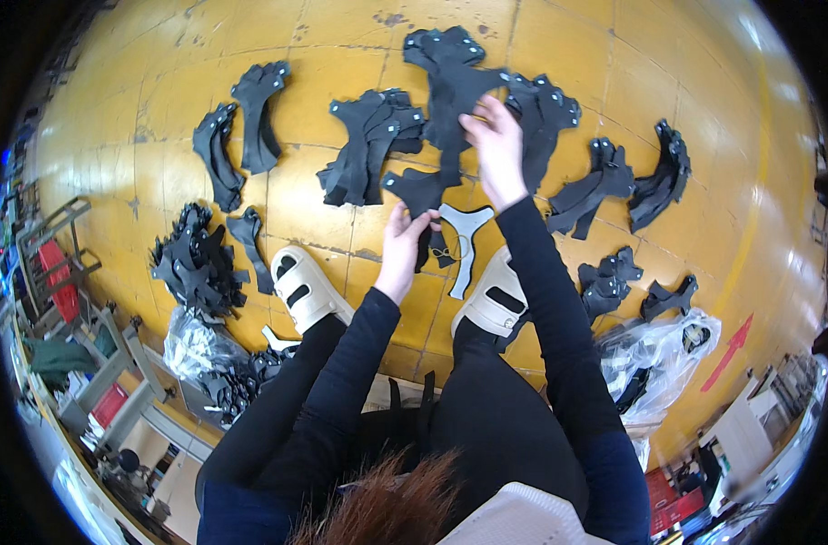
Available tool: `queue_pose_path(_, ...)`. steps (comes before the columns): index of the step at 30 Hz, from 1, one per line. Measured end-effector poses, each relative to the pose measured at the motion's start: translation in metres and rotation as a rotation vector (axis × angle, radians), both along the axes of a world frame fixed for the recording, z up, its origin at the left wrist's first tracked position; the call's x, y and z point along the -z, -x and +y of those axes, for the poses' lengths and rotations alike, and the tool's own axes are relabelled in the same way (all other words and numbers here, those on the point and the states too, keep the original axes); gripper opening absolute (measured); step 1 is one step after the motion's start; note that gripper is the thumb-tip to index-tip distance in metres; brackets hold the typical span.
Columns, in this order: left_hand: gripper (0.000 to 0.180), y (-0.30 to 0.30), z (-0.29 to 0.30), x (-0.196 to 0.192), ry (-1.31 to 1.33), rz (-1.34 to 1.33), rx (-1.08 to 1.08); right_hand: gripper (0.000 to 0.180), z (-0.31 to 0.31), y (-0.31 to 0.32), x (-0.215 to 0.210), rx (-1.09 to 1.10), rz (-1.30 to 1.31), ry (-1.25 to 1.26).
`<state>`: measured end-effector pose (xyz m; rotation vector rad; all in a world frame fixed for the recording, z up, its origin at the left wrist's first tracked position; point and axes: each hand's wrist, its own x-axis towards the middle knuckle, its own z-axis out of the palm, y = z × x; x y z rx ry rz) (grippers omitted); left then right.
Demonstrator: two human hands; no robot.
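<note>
My left hand (403, 247) is closed on the stem of a black Y-shaped piece (416, 189) of thin sheet material, held low between my feet. Further out, my right hand (495, 145) curls its fingers at the edge of another black Y-shaped piece (452, 102), over a stack; its grip is partly hidden. Beside my left hand, a light grey Y-shaped piece (468, 238) with a dark edge lies on the floor. A thin loop, like a rubber band, shows close to my left fingers.
Stacks of black pieces fan out across the yellow floor (341, 36), including a left-centre stack (368, 150) and a right stack (594, 186). A messy heap (196, 259) lies at left. Clear plastic bags (677, 354) flank my legs. A metal-framed cart (114, 354) stands far left.
</note>
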<state>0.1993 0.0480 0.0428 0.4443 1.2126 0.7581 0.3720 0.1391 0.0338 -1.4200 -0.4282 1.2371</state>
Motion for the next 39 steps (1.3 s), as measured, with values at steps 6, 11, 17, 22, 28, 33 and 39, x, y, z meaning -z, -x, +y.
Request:
queue_pose_path(6, 0.034, 0.018, -0.008, 0.016, 0.057, 0.094, -0.072, 0.053, 0.017, 0.030, 0.025, -0.069, -0.041, -0.052)
queue_pose_path(11, 0.037, 0.029, -0.010, 0.028, 0.043, 0.008, -0.016, 0.051, 0.044, 0.018, 0.030, -0.155, -0.226, -0.120)
queue_pose_path(17, 0.053, 0.035, -0.008, 0.022, 0.089, 0.106, -0.096, 0.045, 0.040, -0.006, 0.045, 0.012, -0.592, -0.037)
queue_pose_path(22, 0.053, 0.039, -0.004, 0.026, 0.088, 0.064, -0.085, 0.026, -0.030, -0.039, 0.036, -0.145, -0.554, -0.013)
queue_pose_path(28, 0.058, 0.041, -0.011, 0.029, 0.139, 0.114, -0.118, 0.030, -0.122, -0.023, 0.041, -0.591, -0.892, -0.177)
queue_pose_path(33, 0.061, 0.044, -0.012, 0.033, 0.129, 0.069, -0.098, 0.032, -0.155, 0.009, 0.026, -0.988, -1.087, -0.180)
queue_pose_path(39, 0.053, 0.053, -0.015, 0.055, 0.082, 0.086, -0.077, 0.021, -0.170, 0.023, 0.045, -0.985, -1.192, -0.211)
